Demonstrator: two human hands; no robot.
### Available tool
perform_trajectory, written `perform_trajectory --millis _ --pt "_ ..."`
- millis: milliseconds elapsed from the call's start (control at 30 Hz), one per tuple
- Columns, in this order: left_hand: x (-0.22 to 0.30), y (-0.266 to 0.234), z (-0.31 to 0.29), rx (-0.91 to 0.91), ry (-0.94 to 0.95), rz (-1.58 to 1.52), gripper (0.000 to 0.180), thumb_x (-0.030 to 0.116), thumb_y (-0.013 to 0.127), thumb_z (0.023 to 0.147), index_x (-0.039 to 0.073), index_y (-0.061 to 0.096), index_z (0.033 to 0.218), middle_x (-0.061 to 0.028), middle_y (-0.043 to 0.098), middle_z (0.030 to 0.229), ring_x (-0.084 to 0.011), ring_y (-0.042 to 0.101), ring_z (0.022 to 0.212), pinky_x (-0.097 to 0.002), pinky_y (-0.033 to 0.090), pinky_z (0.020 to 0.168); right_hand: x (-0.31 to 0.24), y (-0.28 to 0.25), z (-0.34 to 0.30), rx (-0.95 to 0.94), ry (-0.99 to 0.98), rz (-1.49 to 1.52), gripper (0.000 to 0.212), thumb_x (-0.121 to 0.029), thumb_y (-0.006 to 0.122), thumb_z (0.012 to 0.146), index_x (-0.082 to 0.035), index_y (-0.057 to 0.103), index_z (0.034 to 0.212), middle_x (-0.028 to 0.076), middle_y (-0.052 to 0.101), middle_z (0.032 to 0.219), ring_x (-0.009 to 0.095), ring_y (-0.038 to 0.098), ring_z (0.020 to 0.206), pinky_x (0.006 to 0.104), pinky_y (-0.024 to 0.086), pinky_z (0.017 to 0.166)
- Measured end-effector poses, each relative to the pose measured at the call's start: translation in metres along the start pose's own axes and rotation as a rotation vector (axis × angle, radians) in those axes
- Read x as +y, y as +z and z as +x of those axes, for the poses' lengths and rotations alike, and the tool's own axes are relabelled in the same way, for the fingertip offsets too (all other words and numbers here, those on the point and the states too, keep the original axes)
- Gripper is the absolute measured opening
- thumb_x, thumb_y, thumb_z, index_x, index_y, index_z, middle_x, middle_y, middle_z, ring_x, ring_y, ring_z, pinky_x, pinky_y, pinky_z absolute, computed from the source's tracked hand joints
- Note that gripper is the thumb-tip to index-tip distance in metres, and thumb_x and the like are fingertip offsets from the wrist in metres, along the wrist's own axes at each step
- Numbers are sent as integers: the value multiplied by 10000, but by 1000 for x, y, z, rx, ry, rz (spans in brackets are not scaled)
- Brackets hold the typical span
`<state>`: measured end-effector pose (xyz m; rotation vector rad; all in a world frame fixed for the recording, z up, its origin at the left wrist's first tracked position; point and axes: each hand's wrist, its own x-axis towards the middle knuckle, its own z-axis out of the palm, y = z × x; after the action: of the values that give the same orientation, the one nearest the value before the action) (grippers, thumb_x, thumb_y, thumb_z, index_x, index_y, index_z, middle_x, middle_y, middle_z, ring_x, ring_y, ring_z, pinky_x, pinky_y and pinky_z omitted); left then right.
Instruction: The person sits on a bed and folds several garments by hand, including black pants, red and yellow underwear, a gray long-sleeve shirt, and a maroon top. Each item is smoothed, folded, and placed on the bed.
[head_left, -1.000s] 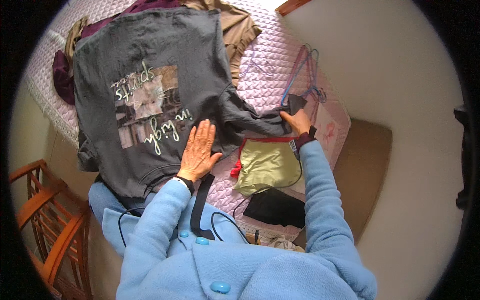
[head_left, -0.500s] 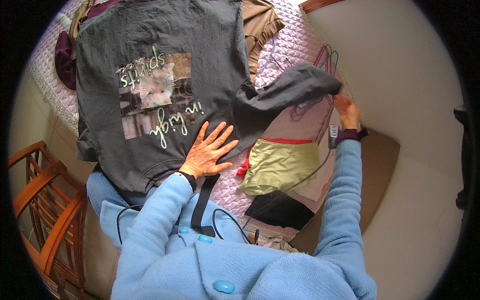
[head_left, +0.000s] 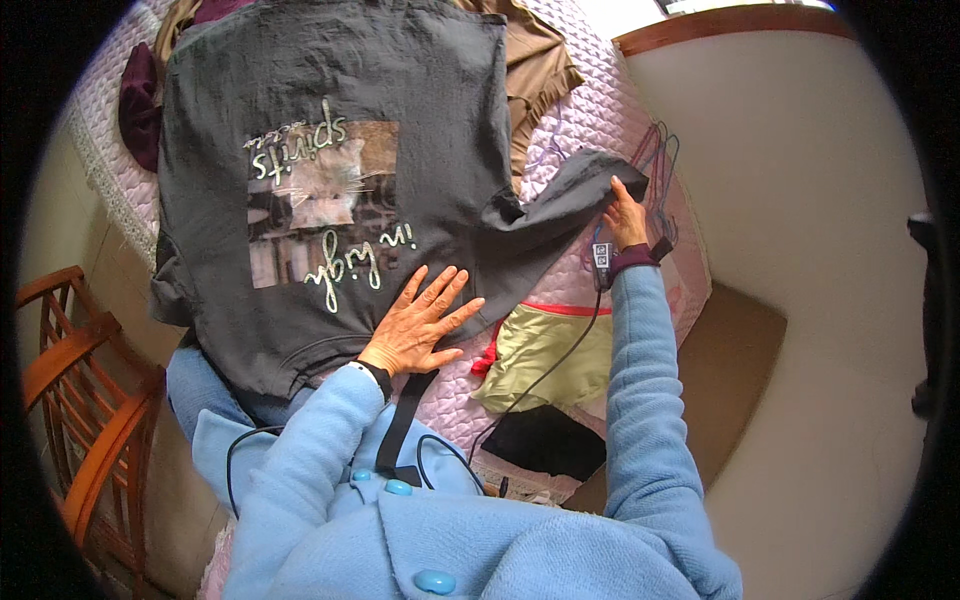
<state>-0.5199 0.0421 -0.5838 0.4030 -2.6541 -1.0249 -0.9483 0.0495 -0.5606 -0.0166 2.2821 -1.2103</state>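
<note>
A dark grey sweatshirt (head_left: 440, 110) with a printed picture and lettering lies spread over the bed, upside down to me. Fingers spread, my left hand (head_left: 422, 322) rests flat on its lower part, beside the print. One sleeve (head_left: 560, 205) stretches out to the right, partly folded over itself. My right hand (head_left: 628, 215) grips that sleeve near its cuff, thumb and fingers closed on the cloth. Just below the sleeve lie a light green garment (head_left: 545, 350) with a red edge and a folded black cloth (head_left: 545, 440).
Pink quilted bedding (head_left: 110, 120) covers the bed. Brown clothing (head_left: 540, 75) and a dark purple garment (head_left: 140, 105) lie at the far side. Thin hangers (head_left: 660, 165) sit near the right edge, beside a white wall (head_left: 800, 250). A wooden chair (head_left: 95, 400) stands at left.
My right hand has moved left and slightly down with the sleeve end, which now lies nearer the bed. My left hand stays on the sweatshirt. The view has shifted a little.
</note>
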Motion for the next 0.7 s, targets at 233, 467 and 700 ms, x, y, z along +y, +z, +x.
perform_trajectory --millis 233,467,700 --pt "-3 0 0 13 -10 -3 795 515 591 751 233 316 1441 -117 186 1525 -275 141 1419 -474 48 1151 -17 -43 0 -488 -5 651 292 -121 695 816 -15 626 1079 49 666 1002 196 647 874 331 507 849" --pt "0 1 0 43 21 -28 670 492 626 741 175 500 1318 -95 305 1481 -258 167 1411 -472 49 1153 -53 -43 -81 320 -460 309 318 -246 662 865 61 623 941 81 643 882 185 598 762 316 504 683" --pt "-24 -71 -9 389 -295 -1230 638 536 403 917 73 442 1354 -109 475 1358 -230 460 1244 -427 322 1057 -57 26 -256 -87 -1302 -92 280 -215 711 823 13 641 969 85 642 904 188 593 763 306 481 672"
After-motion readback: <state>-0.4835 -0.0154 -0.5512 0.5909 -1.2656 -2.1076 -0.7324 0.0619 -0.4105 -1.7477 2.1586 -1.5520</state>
